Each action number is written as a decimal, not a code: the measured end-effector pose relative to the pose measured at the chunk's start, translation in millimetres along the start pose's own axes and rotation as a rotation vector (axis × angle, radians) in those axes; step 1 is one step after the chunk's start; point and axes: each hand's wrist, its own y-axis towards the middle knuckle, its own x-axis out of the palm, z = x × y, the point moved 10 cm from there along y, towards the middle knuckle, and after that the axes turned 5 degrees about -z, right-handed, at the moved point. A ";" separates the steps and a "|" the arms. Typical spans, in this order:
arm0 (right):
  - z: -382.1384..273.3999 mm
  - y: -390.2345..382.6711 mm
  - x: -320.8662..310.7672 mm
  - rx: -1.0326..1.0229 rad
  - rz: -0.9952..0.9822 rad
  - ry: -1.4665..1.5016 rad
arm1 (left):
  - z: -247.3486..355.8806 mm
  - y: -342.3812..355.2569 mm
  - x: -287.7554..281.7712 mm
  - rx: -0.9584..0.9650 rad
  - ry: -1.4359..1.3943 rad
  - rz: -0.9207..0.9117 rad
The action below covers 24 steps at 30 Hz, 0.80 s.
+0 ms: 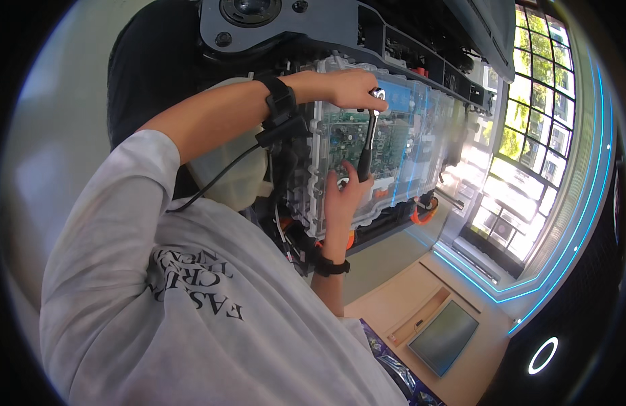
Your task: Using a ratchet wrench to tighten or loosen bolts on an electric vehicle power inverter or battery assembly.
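A ratchet wrench (369,139) with a chrome head and a black grip stands over a clear plastic cover (421,145), through which green circuit boards (350,142) show. My left hand (353,88) is closed over the wrench's head at the upper end. Lower down, my right hand (344,199) holds the end of the black grip, its fingers partly bent around it. What lies under the wrench's head is hidden by my left hand. Each wrist wears a black band, and a cable runs from the left one (280,99).
The covered unit sits in a dark vehicle front frame (421,57). Orange cables (426,211) hang at its lower edge, with black hoses near my right forearm. A translucent tank (235,172) lies beside my left arm. Windows (539,101) and a wall screen (445,338) stand beyond.
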 end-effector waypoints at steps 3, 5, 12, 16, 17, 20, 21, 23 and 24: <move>30.5 36.0 -11.5 -0.080 0.057 -0.273 | 3.6 -0.4 2.0 0.022 0.043 0.036; 50.9 67.5 -17.9 -0.080 -0.005 -0.214 | 9.1 0.7 6.4 0.033 0.073 0.034; 45.3 139.7 -21.9 -0.201 -0.091 -0.148 | 15.0 2.2 13.2 0.072 0.086 -0.003; 49.9 109.8 -17.8 -0.135 -0.041 -0.150 | 18.5 1.1 13.7 0.081 0.110 -0.022; 50.5 96.0 -16.4 -0.125 -0.037 -0.150 | 19.5 2.2 14.5 0.085 0.108 -0.031; 53.5 45.3 -7.4 -0.067 -0.033 -0.117 | 17.0 2.9 15.0 0.078 0.107 -0.037; 54.0 20.3 1.7 -0.041 -0.055 -0.067 | 13.2 -0.1 18.5 0.072 0.096 -0.041; 45.8 -6.4 7.5 -0.002 -0.045 -0.018 | 13.2 9.8 23.1 0.093 0.092 -0.064; 27.8 -27.6 11.9 0.009 -0.047 0.009 | 9.3 6.2 21.5 0.081 0.090 -0.027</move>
